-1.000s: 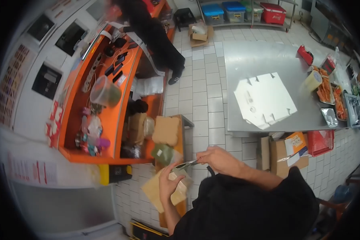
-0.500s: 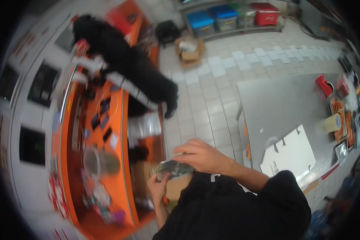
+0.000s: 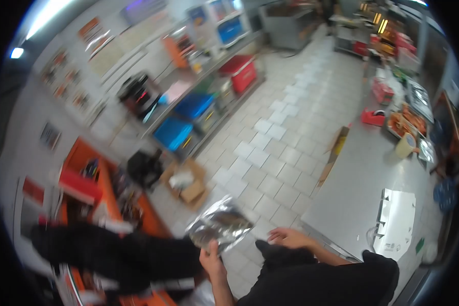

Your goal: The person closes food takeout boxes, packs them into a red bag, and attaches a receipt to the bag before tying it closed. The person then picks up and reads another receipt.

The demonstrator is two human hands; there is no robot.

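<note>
While the left grip (image 3: pixel 213 259) holds it, crinkled silvery packaging (image 3: pixel 219 223) gleams.

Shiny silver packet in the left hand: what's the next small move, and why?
I'd probably bring the right hand over to steady the silver packet's far side: only the left hand grips it, near its lower edge, while the right appears empty and is close by.

The person wears a loose black top (image 3: pixel 316 280), its cloth rumpled and standing up in a small rounded peak (image 3: pixel 261 247) near the right hand (image 3: pixel 289 238) — with a wide right sleeve (image 3: pixel 380 275) that leaves the right forearm (image 3: pixel 327 252) bare — and the left hand (image 3: pixel 213 260) and left forearm (image 3: pixel 221 286) show uncovered too.
</note>
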